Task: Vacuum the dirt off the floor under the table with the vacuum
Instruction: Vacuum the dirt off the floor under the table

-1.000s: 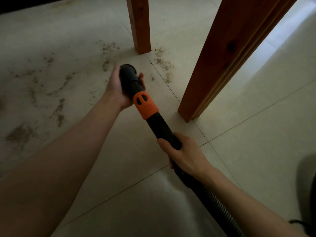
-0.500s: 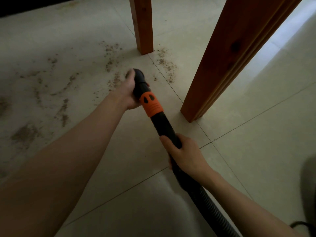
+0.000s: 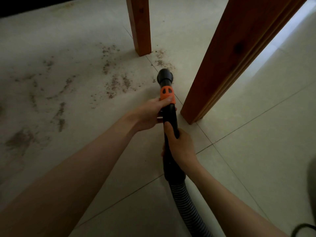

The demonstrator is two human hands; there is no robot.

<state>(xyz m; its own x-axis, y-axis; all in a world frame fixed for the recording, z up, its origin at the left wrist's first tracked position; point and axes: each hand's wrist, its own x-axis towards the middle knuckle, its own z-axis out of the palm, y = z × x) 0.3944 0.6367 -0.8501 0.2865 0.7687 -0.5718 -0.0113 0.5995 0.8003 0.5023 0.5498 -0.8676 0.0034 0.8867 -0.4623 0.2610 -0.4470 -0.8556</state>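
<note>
**Nozzle held between the table legs, dirt largely uncollected**

Pale tiled floor [image 3: 239, 168], dimly lit, with brighter light falling on the tiles at the far right. Two wooden table legs stand on it: a near leg [image 3: 227, 65] and a far leg [image 3: 141, 26]. Brown dirt [image 3: 118, 84] lies scattered over the tiles to the left of the legs, with a smaller patch [image 3: 161, 60] between them, just beyond the vacuum's mouth.

The vacuum nozzle [image 3: 165, 76] points toward that smaller patch, close beside the near leg. The left hand [image 3: 150, 113] grips the tube at the orange collar [image 3: 167, 94], thumb laid across it. The right hand [image 3: 179, 144] is wrapped round the black tube lower down, above the ribbed hose [image 3: 186, 202]. Both holds look firm.

Assessment: little of the task appears done. Whether the mouth touches the floor cannot be determined. Recommended: keep the mouth low and flat, clear the patch between the legs in slow strokes, avoid knocking the near leg, then work leftward across the wider scatter in overlapping passes.
</note>
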